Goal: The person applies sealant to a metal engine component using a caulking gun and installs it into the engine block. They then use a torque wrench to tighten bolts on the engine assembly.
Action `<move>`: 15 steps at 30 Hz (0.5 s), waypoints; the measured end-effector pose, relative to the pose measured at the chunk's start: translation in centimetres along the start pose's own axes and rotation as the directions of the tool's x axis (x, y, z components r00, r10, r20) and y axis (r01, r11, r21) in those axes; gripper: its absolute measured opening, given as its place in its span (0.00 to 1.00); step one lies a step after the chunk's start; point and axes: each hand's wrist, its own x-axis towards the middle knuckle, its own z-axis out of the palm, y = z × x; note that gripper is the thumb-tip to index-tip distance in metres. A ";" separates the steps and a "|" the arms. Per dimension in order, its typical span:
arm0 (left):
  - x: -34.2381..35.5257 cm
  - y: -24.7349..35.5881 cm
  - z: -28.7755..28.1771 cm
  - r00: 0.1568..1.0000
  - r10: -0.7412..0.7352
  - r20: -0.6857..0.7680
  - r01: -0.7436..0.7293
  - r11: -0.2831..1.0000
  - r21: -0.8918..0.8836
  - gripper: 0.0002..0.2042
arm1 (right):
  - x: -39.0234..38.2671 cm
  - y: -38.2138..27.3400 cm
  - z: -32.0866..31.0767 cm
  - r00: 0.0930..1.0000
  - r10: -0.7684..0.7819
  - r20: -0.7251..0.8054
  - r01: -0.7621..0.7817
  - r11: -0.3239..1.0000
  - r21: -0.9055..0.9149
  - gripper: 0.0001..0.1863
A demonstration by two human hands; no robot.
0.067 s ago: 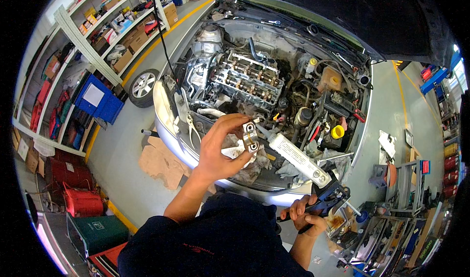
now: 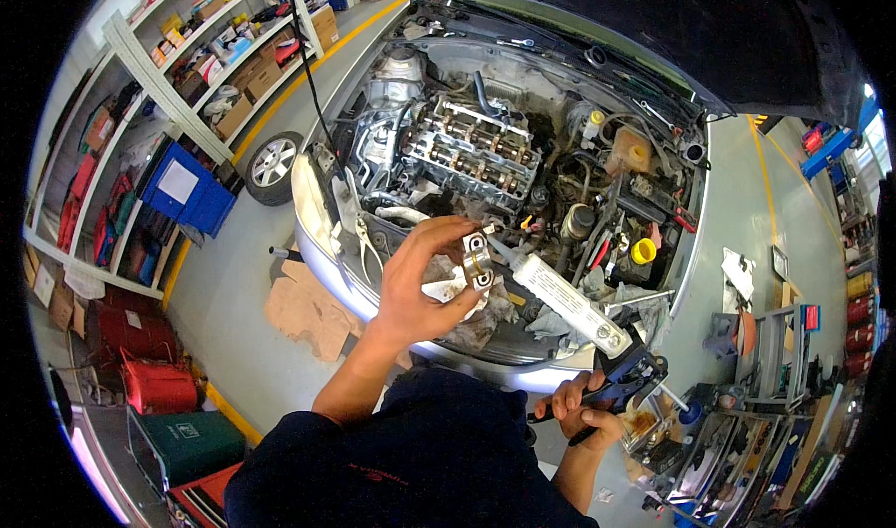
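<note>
Over the silver car's front end [image 2: 329, 271], our left hand [image 2: 415, 299] pinched a small silver metal bearing cap [image 2: 477, 263], while our right hand [image 2: 586, 411] was closed around a white-tubed, black-handled sealant gun [image 2: 569, 304], its nozzle near the cap. The work looked unfinished — the grey metal engine [image 2: 474, 154] lay uncovered, the cap off it — and we couldn't tell whether sealant was applied.

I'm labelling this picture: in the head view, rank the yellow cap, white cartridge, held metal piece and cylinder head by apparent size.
1. Cylinder head
2. White cartridge
3. Held metal piece
4. Yellow cap
</note>
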 end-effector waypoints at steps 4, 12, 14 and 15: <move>-0.1 -0.3 0.1 1.000 0.013 -0.003 -0.013 1.000 0.003 0.31 | 0.2 0.1 -0.1 1.000 -0.009 0.023 0.009 1.000 0.008 0.26; -0.1 -0.2 0.1 1.000 0.026 -0.002 -0.026 1.000 -0.006 0.31 | 0.1 0.2 -0.2 0.999 -0.015 0.028 0.014 1.000 0.025 0.25; -0.1 -0.3 0.2 1.000 0.026 -0.009 -0.026 1.000 -0.009 0.31 | 0.1 0.2 -0.2 0.999 -0.014 0.036 0.013 0.999 0.034 0.25; -0.1 -0.3 0.2 1.000 0.026 -0.012 -0.027 1.000 -0.010 0.31 | 0.1 0.2 -0.2 0.999 -0.013 0.040 0.012 0.999 0.038 0.25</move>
